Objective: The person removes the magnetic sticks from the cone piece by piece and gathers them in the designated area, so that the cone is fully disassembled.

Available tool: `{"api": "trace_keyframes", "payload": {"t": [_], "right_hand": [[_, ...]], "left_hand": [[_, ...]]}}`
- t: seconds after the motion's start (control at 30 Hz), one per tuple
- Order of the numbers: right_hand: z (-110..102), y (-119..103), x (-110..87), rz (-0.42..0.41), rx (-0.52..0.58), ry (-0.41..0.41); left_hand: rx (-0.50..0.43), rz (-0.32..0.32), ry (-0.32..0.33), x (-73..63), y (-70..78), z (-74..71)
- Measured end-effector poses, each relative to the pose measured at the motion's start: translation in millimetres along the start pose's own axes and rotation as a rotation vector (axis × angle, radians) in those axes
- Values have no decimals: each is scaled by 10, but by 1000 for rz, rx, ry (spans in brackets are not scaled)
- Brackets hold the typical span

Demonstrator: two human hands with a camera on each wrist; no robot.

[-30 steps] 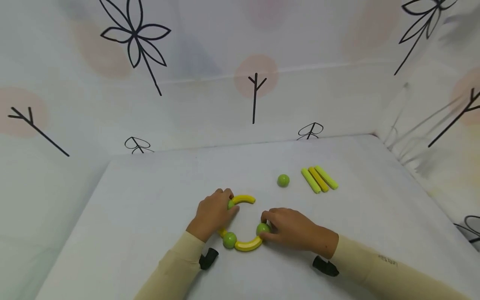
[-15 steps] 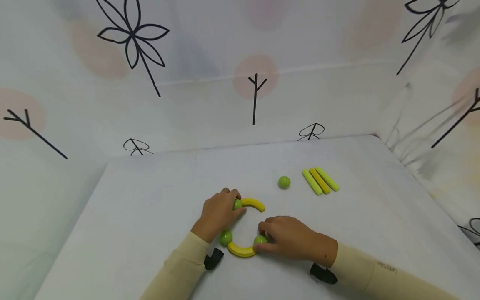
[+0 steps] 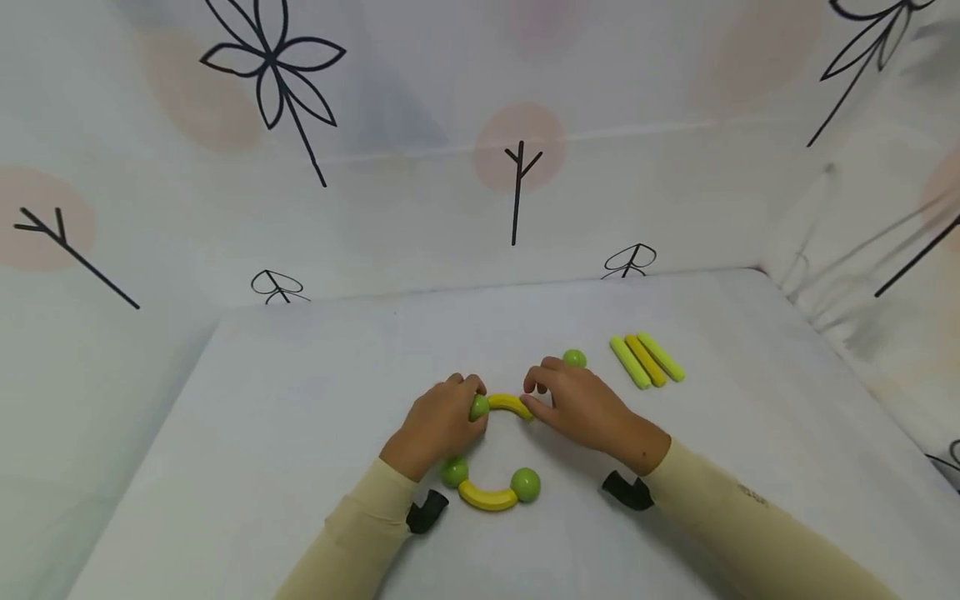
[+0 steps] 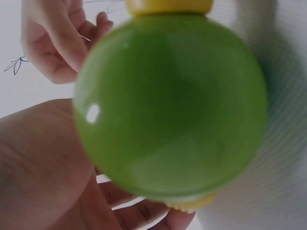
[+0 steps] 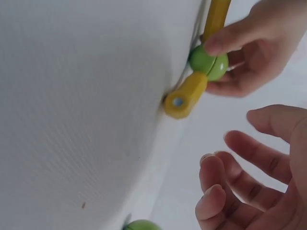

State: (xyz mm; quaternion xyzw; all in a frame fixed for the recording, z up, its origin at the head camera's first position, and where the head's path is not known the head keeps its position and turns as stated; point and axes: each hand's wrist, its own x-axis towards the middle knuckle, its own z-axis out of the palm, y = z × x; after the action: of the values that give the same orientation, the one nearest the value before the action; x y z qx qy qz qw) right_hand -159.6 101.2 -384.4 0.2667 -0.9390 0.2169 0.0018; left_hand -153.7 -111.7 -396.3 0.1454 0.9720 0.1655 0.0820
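Note:
My left hand (image 3: 440,423) pinches a green ball (image 3: 479,407) between thumb and fingers on the far left of a ring of toy pieces. From that ball a curved yellow rod (image 3: 508,404) extends right; its free end shows a round metallic spot in the right wrist view. My right hand (image 3: 581,407) is raised with relaxed fingers, its thumb overlapping the rod's free end in the head view. Nearer me, a front curved yellow rod (image 3: 487,497) joins two green balls, the left one (image 4: 168,105) filling the left wrist view. Another yellow rod is mostly hidden below my left hand.
A loose green ball (image 3: 574,358) sits just behind my right hand. Several straight sticks, two lime green ones (image 3: 630,362) and a yellow one (image 3: 646,360), lie side by side farther right. White drawn-on cloth walls (image 3: 405,217) surround the white table (image 3: 300,375).
My right hand has let go of the front right green ball and moved up to the far rod's free end. My left hand, still holding its ball, has shifted slightly right with the far rod.

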Motion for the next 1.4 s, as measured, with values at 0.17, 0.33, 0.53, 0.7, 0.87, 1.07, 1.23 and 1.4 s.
{"api": "trace_keyframes", "payload": {"t": [0.17, 0.33, 0.53, 0.7, 0.87, 1.07, 1.23, 1.4], "right_hand": [[40, 109, 55, 45, 25, -8], [87, 167, 80, 71, 77, -84], [149, 185, 94, 108, 100, -201], [189, 211, 69, 93, 157, -258], [187, 245, 60, 82, 176, -256], [184, 253, 56, 58, 188, -252], [165, 257, 61, 77, 169, -261], [105, 268, 38, 109, 149, -268]], "left_hand": [[27, 54, 28, 15, 19, 13], [57, 62, 34, 23, 44, 16], [52, 82, 29, 0, 49, 28], [52, 99, 40, -5, 45, 43], [67, 103, 49, 16, 76, 44], [96, 88, 42, 0, 108, 28], [105, 91, 52, -8, 125, 18], [109, 102, 62, 8, 134, 30]]}}
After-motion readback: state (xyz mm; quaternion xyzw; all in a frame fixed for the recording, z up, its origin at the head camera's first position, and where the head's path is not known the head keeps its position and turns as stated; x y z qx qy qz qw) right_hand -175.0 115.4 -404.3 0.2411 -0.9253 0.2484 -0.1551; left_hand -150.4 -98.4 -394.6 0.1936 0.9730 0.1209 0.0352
